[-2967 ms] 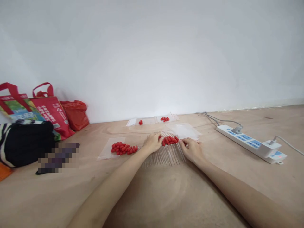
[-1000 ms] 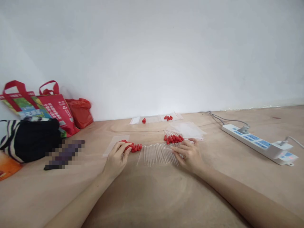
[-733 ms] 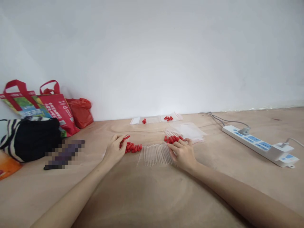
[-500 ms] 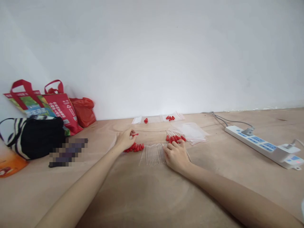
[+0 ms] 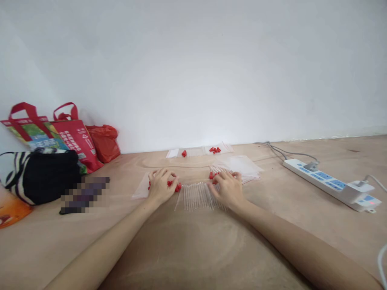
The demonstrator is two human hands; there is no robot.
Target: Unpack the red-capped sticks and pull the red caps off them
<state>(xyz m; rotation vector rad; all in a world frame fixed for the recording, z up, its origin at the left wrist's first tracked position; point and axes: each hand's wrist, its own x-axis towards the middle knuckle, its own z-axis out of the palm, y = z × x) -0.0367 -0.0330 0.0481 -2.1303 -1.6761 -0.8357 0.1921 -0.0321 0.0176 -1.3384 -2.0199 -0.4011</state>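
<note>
A row of slim clear tubes (image 5: 193, 197), which look like glass droppers, lies side by side on the wooden table. My left hand (image 5: 162, 187) is lowered over a pile of small red rubber bulbs (image 5: 178, 187); its fingers are bent and apart, and some bulbs show between thumb and forefinger. At the row's right end rests my right hand (image 5: 229, 188), thumb and bent fingers apart. Its fingertips reach over droppers with red bulbs on them (image 5: 211, 175), hiding most of these. Whether either hand pinches a piece is hard to see.
Clear plastic bags (image 5: 246, 166) lie behind my right hand, another bag (image 5: 140, 189) beside my left. Farther back are more bagged tubes and red bulbs (image 5: 215, 150) near the wall. A white power strip (image 5: 329, 183) lies at right; shopping bags (image 5: 77, 139) and a black pouch (image 5: 50, 175) stand left.
My left hand has come down onto the bulb pile; the red bulb it held raised earlier is no longer seen apart. My right hand's fingers have lifted and spread slightly over the bulbed droppers.
</note>
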